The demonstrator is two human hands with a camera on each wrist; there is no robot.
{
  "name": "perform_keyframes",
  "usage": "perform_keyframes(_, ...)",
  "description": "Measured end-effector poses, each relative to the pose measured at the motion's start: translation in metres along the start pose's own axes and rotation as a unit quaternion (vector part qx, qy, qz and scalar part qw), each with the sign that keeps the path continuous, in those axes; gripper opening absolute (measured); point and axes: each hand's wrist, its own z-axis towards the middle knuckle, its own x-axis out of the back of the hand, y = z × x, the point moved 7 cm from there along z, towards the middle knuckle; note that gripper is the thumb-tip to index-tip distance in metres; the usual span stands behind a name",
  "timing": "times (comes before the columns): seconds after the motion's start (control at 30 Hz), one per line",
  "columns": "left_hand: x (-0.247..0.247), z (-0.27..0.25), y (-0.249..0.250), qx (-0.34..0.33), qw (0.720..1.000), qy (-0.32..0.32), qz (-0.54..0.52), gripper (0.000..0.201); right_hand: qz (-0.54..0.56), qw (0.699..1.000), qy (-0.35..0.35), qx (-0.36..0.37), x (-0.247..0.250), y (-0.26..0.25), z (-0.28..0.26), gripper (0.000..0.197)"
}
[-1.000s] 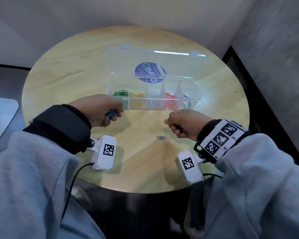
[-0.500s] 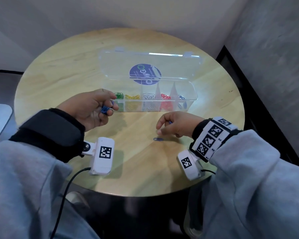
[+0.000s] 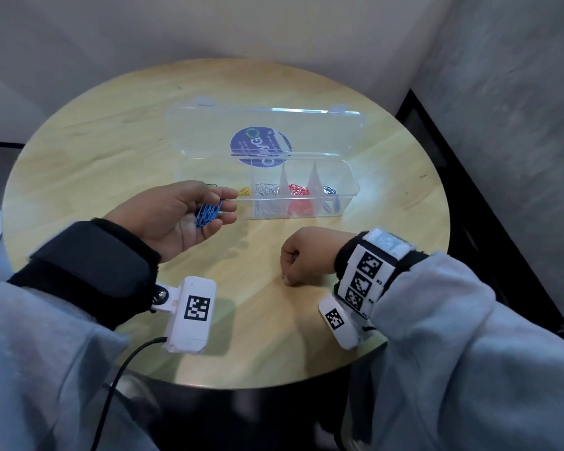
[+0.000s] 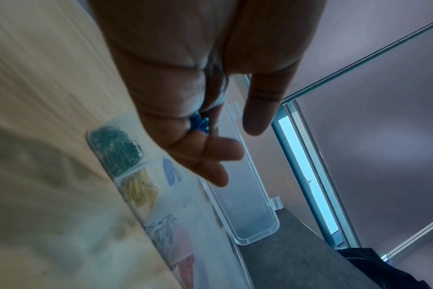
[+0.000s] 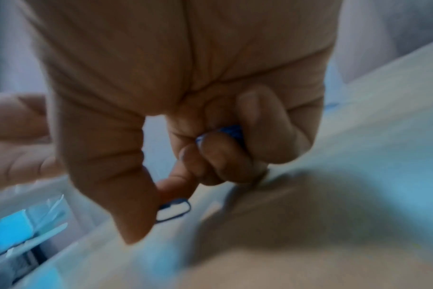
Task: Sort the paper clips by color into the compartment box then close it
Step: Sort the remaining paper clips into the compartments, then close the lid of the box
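Observation:
A clear compartment box (image 3: 349, 190) stands on the round wooden table (image 3: 111, 157) with its lid (image 3: 209, 131) lying open behind it. It holds green (image 4: 116, 150), yellow (image 4: 141, 189), silver (image 3: 266, 190), red (image 3: 298, 190) and blue clips (image 3: 329, 190), each colour in its own compartment. My left hand (image 3: 228, 203) is palm up in front of the box's left end, fingers extended, and a bunch of blue clips (image 3: 209, 213) lies on them. My right hand (image 3: 285, 278) is curled low on the table. Its thumb and forefinger pinch a blue clip (image 5: 173, 212), and the other fingers curl round more blue clips (image 5: 225, 133).
The table stands in a corner, with a light wall behind and a grey textured wall (image 3: 502, 92) to the right. White tracker units hang at both wrists, and the left one (image 3: 192, 314) trails a black cable over the table's near edge.
My left hand has turned palm up and uncurled, showing its blue clips. My right hand has dropped onto the loose blue clip on the table and pinched it.

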Motion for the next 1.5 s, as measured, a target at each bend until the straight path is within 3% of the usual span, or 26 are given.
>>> perform_keyframes(0.07, -0.005, 0.002, 0.004, -0.006, 1.0, -0.002, -0.022, 0.028, 0.053, 0.998, -0.009, -0.009, 0.008, 0.006, -0.005, 0.016)
perform_keyframes(0.13, -0.012, 0.002, 0.007, -0.011, 0.999, -0.005, -0.041, 0.028, 0.184, 0.983, -0.002, -0.007, 0.019, 0.012, -0.011, 0.019)
perform_keyframes(0.23, -0.026, -0.001, 0.01, -0.024, 0.998, -0.004, -0.058, 0.036, 0.435, 0.9, 0.029, 0.004, 0.039, 0.026, -0.022, 0.028)
perform_keyframes(0.33, -0.042, -0.001, 0.011, -0.045, 0.998, 0.007, -0.034, 0.052, 0.584, 0.808, 0.08, 0.012, 0.061, 0.045, -0.037, 0.022)
perform_keyframes(0.53, -0.083, 0.013, 0.014, -0.05, 0.999, 0.017, -0.009, 0.057, 0.718, 0.676, 0.165, -0.002, 0.088, 0.085, -0.059, 0.026)
perform_keyframes(0.63, -0.106, 0.025, 0.012, -0.04, 0.999, 0.012, 0.004, 0.054, 0.74, 0.648, 0.179, 0.002, 0.097, 0.087, -0.06, 0.026)
perform_keyframes(0.9, -0.135, 0.058, 0.016, -0.013, 0.999, 0.027, 0.02, 0.034, 0.743, 0.655, 0.137, 0.029, 0.113, 0.068, -0.03, 0.022)
perform_keyframes(1.0, -0.148, 0.065, 0.02, -0.013, 0.999, 0.018, 0.023, 0.03, 0.745, 0.649, 0.148, 0.034, 0.115, 0.069, -0.021, 0.031)
perform_keyframes(1.17, -0.163, 0.069, 0.02, -0.023, 0.999, -0.002, 0.024, 0.029, 0.716, 0.677, 0.164, 0.042, 0.117, 0.073, -0.02, 0.028)
perform_keyframes(1.27, -0.159, 0.065, 0.02, -0.031, 0.998, -0.009, 0.045, 0.028, 0.652, 0.725, 0.218, 0.041, 0.126, 0.08, -0.026, 0.023)
perform_keyframes(1.4, -0.14, 0.049, 0.041, -0.113, 0.984, 0.023, 0.133, 0.028, 0.418, 0.849, 0.323, 0.012, 0.142, 0.088, -0.038, 0.023)
perform_keyframes(1.5, -0.117, 0.024, 0.073, -0.227, 0.941, 0.065, 0.241, 0.03, 0.302, 0.881, 0.364, 0.033, 0.148, 0.079, -0.046, 0.033)
